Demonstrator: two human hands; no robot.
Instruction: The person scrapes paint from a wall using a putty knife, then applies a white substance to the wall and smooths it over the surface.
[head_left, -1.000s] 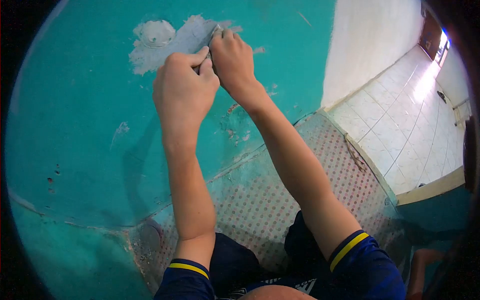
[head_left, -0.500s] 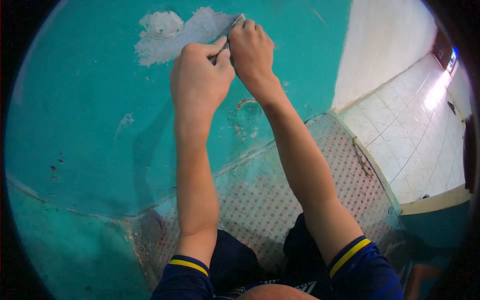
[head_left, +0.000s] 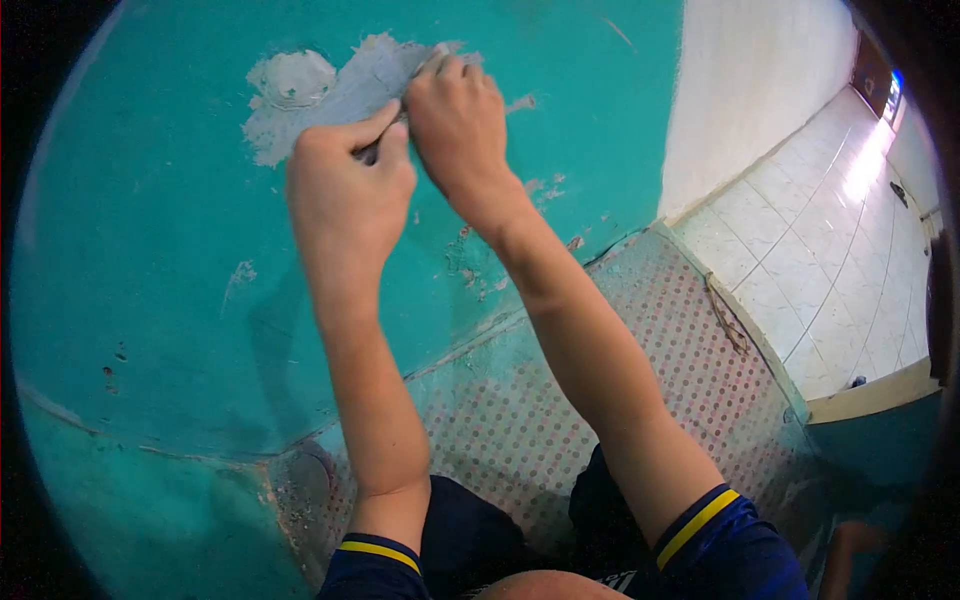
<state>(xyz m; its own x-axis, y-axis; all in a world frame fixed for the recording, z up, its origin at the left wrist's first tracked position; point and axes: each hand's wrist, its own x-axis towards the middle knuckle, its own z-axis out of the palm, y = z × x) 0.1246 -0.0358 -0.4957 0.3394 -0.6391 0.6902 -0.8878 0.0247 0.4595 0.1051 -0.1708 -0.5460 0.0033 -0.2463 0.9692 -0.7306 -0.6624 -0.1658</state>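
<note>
Most of the dark, narrow tool (head_left: 368, 154) hides inside our grip here, so we can't make out its full shape; a bare limb (head_left: 850, 550) at lower right is dim and cut off. We count one tool, two navy sleeves with yellow bands (head_left: 372, 562), and one rough grey patch (head_left: 372, 82) with one round whitish patch (head_left: 298, 78) at its left, on the teal painted wall (head_left: 160, 210). And our hands: the left (head_left: 350, 190) is closed, thumb and forefinger pinching the tool; the right (head_left: 455, 115), fingers curled, is just beside it, over the grey patch's lower right, its exact hold hidden.
</note>
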